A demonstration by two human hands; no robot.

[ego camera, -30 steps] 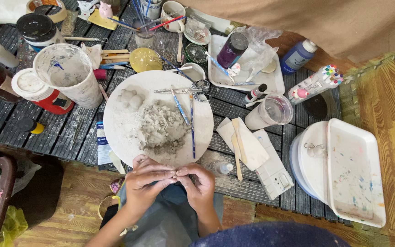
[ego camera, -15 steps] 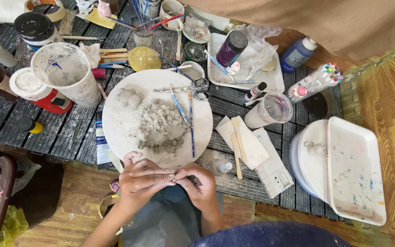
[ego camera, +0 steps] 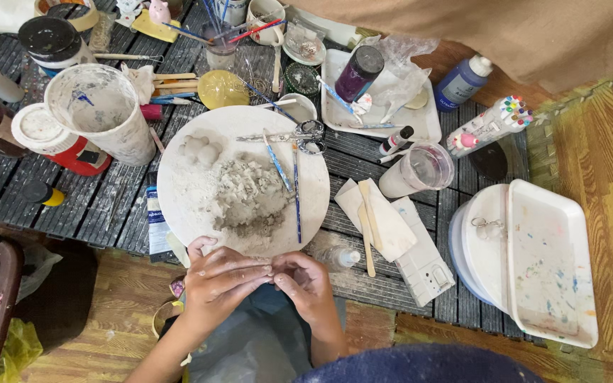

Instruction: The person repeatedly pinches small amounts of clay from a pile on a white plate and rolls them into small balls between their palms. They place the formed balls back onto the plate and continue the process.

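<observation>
Clay piece: hidden between the two hands, pressed together just below the near rim of the round white board [ego camera: 179, 206]; the piece itself cannot be made out
Left hand [ego camera: 223, 279]: fingers [ego camera: 250, 272] laid flat and together, tips meeting the other hand
Right hand [ego camera: 305, 280]: fingers curled in against the left; whether they pinch anything cannot be told
Doing it well: judged from the pose, small even pressure close over the lap suits work this fine
Clay heap [ego camera: 246, 198]: crumbly grey mound mid-board, small grey balls [ego camera: 200, 149] at its far left
Tools: scissors [ego camera: 299, 133] and thin blue sticks [ego camera: 278, 164] lie across the board, near the heap
In the way: a small clear bottle [ego camera: 335, 257] just beside the right hand; a pale paint-smeared bucket [ego camera: 101, 110], jars and a cup [ego camera: 416, 170] crowd the slatted worktop [ego camera: 94, 206]
</observation>
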